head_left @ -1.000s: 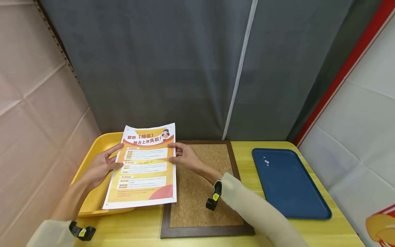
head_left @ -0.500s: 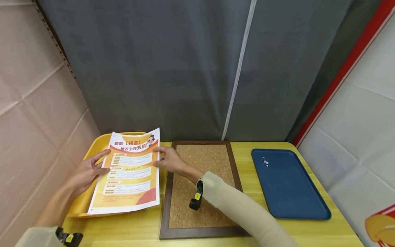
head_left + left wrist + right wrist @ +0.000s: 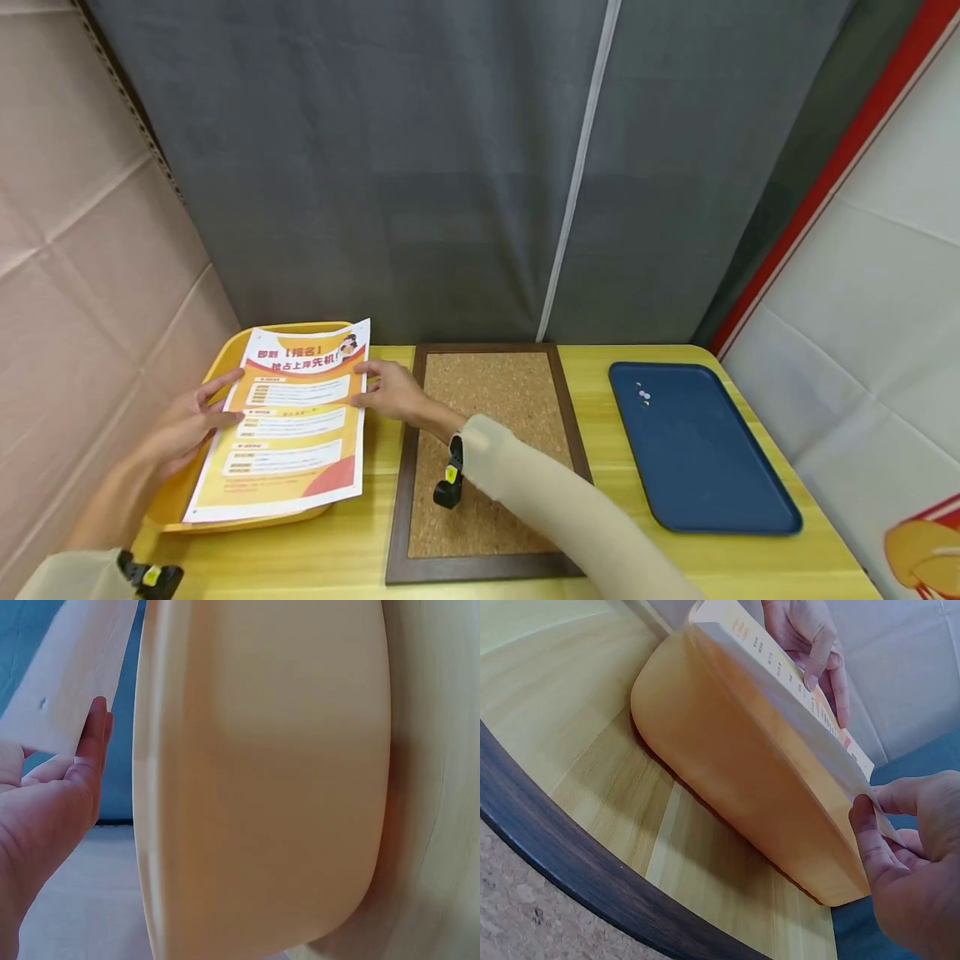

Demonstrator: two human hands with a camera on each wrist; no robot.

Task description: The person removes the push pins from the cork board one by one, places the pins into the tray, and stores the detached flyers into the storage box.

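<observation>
A printed poster (image 3: 288,425) in yellow, red and white is held up by both hands over the yellow tray (image 3: 168,508) at the left. My left hand (image 3: 183,429) pinches its left edge between thumb and fingers. At the right edge, my right hand (image 3: 393,392) pinches the paper, thumb and fingers on either side, as the right wrist view also shows. In the left wrist view, the left hand (image 3: 64,780) holds the sheet (image 3: 71,675) beside the tray wall (image 3: 277,787). Much of the tray is hidden beneath the poster.
A cork board (image 3: 487,533) with a dark brown frame (image 3: 480,570) lies on the yellow wood-grain table (image 3: 345,550), partly under the right forearm. To the right is a blue tray (image 3: 712,458) with several small pale pieces (image 3: 643,395). A grey curtain (image 3: 375,167) hangs behind.
Both hands have carried the poster to the left and slightly down, from partly over the cork board's edge to over the yellow tray. The right forearm has shifted left across the board.
</observation>
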